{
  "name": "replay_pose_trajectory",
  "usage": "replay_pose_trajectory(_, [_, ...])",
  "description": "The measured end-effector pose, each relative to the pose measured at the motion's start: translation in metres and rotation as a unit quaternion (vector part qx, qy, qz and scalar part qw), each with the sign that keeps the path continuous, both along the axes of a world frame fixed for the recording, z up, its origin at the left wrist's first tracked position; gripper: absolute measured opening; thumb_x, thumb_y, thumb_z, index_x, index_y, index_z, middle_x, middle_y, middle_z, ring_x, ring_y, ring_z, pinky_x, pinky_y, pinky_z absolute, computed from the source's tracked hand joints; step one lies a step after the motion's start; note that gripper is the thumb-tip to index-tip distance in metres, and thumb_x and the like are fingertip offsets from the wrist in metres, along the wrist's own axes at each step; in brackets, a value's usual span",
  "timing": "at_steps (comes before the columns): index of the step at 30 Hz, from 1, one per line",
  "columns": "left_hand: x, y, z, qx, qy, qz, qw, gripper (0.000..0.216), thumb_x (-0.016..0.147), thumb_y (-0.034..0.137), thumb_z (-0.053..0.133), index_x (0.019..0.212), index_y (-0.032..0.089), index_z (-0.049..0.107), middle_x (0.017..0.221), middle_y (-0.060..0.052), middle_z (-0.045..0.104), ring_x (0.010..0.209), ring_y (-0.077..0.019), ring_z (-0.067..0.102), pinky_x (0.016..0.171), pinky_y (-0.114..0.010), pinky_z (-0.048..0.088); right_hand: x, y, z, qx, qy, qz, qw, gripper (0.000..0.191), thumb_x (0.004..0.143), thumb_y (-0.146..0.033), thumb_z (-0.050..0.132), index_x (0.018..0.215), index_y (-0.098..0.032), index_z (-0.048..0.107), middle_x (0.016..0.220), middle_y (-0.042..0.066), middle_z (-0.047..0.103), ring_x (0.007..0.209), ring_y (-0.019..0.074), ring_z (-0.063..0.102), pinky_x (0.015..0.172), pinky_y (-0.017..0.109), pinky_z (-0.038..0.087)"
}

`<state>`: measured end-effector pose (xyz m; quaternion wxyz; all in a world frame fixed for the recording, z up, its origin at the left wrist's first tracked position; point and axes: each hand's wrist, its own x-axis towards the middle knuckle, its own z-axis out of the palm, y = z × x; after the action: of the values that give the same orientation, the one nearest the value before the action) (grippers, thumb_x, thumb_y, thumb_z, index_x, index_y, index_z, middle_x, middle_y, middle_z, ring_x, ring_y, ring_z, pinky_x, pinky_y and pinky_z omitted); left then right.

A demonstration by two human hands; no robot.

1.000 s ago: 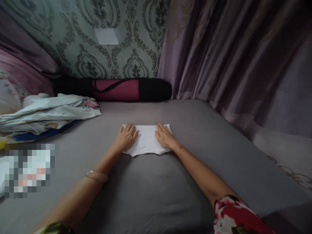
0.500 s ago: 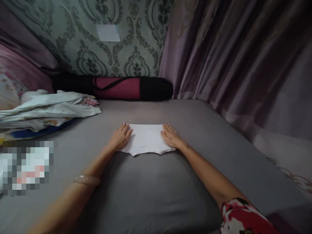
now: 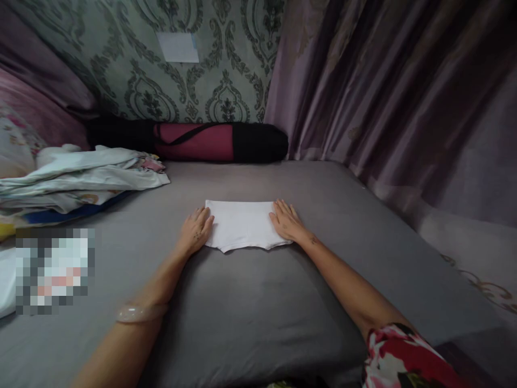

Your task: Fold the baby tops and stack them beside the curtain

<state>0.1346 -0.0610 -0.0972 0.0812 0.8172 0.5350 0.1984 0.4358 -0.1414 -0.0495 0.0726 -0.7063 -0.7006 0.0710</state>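
Hands lie flat and open, fingers stretched out, gripping nothing: the left hand (image 3: 195, 231) touches the left edge of a folded white cloth (image 3: 240, 223), and the right hand (image 3: 287, 223) presses on its right edge. The cloth lies about mid-bed on the grey bed (image 3: 258, 307). A heap of laundry (image 3: 81, 180) sits at the left edge, and a rolled black-and-maroon bag (image 3: 202, 141) lies along the far edge.

Folded cloth (image 3: 241, 224) lying on bed (image 3: 258, 302), mid-surface. Left hand (image 3: 194, 233) resting at its left edge, right hand (image 3: 286, 222) at right edge. Clothes pile (image 3: 81, 180) sitting far left; rolled bag (image 3: 189, 141) lying behind, against wall (image 3: 161, 70). Curtain (image 3: 383, 97) hanging along right.
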Motion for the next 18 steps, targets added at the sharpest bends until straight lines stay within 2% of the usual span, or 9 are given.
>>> replay_pose_trajectory(3, [-0.004,0.000,0.000,0.014,-0.036,-0.010,0.999,0.058,0.095,0.047,0.024,0.132,0.011,0.050,0.142,-0.016,0.049,0.136,-0.0279,0.040,0.113,-0.045,0.032,-0.016,-0.002,0.002,0.032,-0.004,0.029,0.999,0.063,0.098,-0.041,0.019,0.149,-0.005,0.029,0.157,0.014,0.022,0.146,0.0252,0.015,0.118,0.044,0.008])
replay_pose_trajectory(9, [-0.008,-0.003,0.002,0.011,-0.082,-0.024,0.996,0.054,0.095,0.046,0.029,0.129,0.012,0.053,0.141,-0.017,0.049,0.135,-0.0274,0.041,0.113,-0.045,0.032,-0.028,-0.003,-0.013,0.024,-0.013,0.039,0.999,0.060,0.098,-0.041,0.024,0.149,-0.008,0.031,0.156,0.012,0.026,0.145,0.0237,0.020,0.118,0.042,0.012])
replay_pose_trajectory(14, [-0.007,-0.004,0.004,-0.003,-0.112,-0.010,0.994,0.053,0.096,0.044,0.029,0.128,0.011,0.054,0.141,-0.017,0.050,0.135,-0.0272,0.041,0.113,-0.044,0.033,-0.037,0.001,-0.001,-0.003,-0.020,0.031,0.999,0.059,0.098,-0.039,0.025,0.148,-0.007,0.032,0.156,0.015,0.026,0.145,0.0261,0.020,0.117,0.046,0.012])
replay_pose_trajectory(18, [-0.008,-0.005,0.005,0.003,-0.127,-0.004,0.992,0.050,0.096,0.043,0.029,0.127,0.012,0.055,0.140,-0.015,0.052,0.135,-0.0267,0.041,0.113,-0.046,0.034,-0.063,0.004,0.002,0.036,-0.010,0.051,0.998,0.059,0.099,-0.040,0.024,0.148,-0.009,0.031,0.157,0.015,0.023,0.146,0.0260,0.016,0.117,0.047,0.009])
